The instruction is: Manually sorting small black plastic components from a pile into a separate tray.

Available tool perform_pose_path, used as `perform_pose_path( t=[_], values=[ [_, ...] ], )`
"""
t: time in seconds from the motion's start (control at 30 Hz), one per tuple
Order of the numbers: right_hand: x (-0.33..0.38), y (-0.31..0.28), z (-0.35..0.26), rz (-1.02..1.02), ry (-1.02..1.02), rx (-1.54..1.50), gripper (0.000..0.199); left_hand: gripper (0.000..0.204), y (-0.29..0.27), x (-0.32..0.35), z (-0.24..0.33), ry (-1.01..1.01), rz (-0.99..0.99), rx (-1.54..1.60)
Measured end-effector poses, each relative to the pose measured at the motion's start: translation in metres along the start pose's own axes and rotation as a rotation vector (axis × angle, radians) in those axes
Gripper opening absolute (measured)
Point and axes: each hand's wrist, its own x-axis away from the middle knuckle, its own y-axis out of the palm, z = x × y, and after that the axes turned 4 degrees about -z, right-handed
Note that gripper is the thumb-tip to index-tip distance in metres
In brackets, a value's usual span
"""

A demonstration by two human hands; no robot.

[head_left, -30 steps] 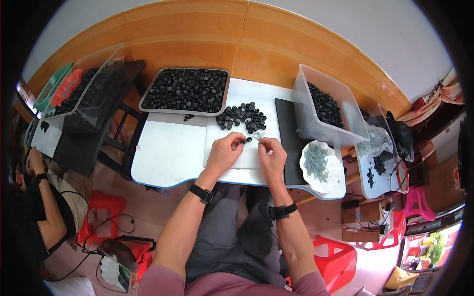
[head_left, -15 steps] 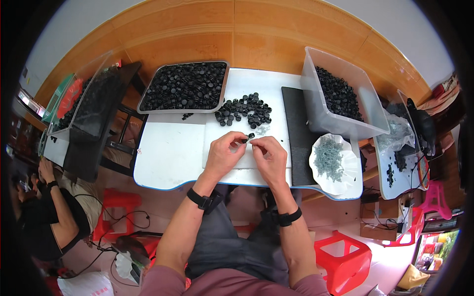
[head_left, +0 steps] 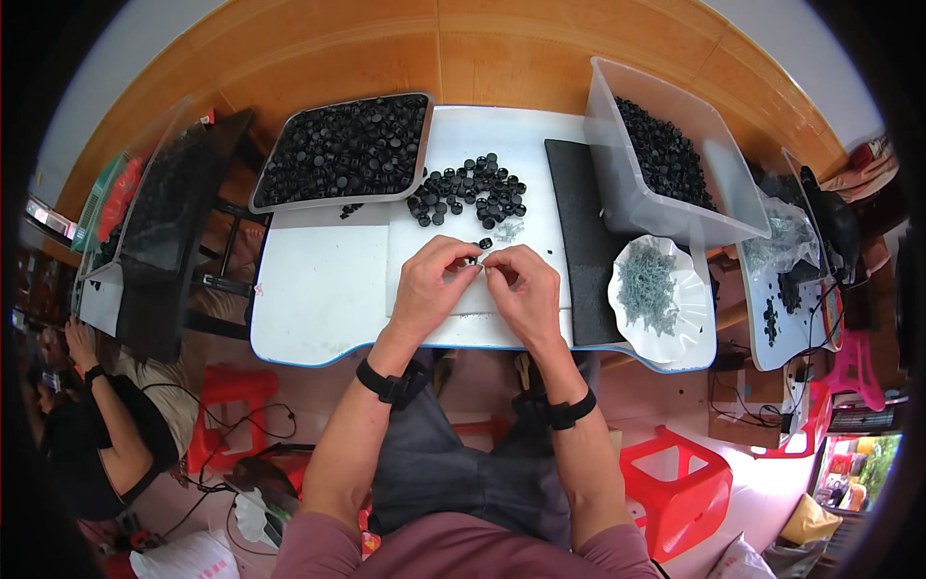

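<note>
Head view, mid-frame: both hands meet over white table [head_left: 318, 299].
Left hand [head_left: 436, 282]: pinching a small black cap [head_left: 473, 261].
Right hand [head_left: 521, 285]: fingertips closed on a tiny part, too small to tell.
Step tip: keep pinches low, near loose cap pile [head_left: 468, 190].
Surroundings: cap tray [head_left: 342, 150] upper left, clear bin [head_left: 666, 159] upper right, red stools on floor.

The scene is evenly and brightly lit, with diffuse light and only soft shadows cast under the hands [head_left: 482, 285] on the white table [head_left: 318, 289]. Mild glare is seen on the table top. Strong fisheye distortion is present: straight edges are bent toward the rim, and the corners are cut off by black vignetting. The centre is rendered sharp; detail is lost toward the edges.
</note>
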Motion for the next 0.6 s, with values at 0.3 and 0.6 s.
perform_pose_path(
  t=[0.3,0.6],
  values=[
    [0.0014,-0.0021,-0.0017,0.022,0.033,-0.045,0.011,0.023,0.0015,0.0020,-0.0007,0.009,-0.019,0.023],
    [0.0029,-0.0020,0.0027,0.006,0.048,-0.041,0.010,0.022,0.0041,0.0039,-0.0003,-0.002,-0.025,-0.001]
  ],
)
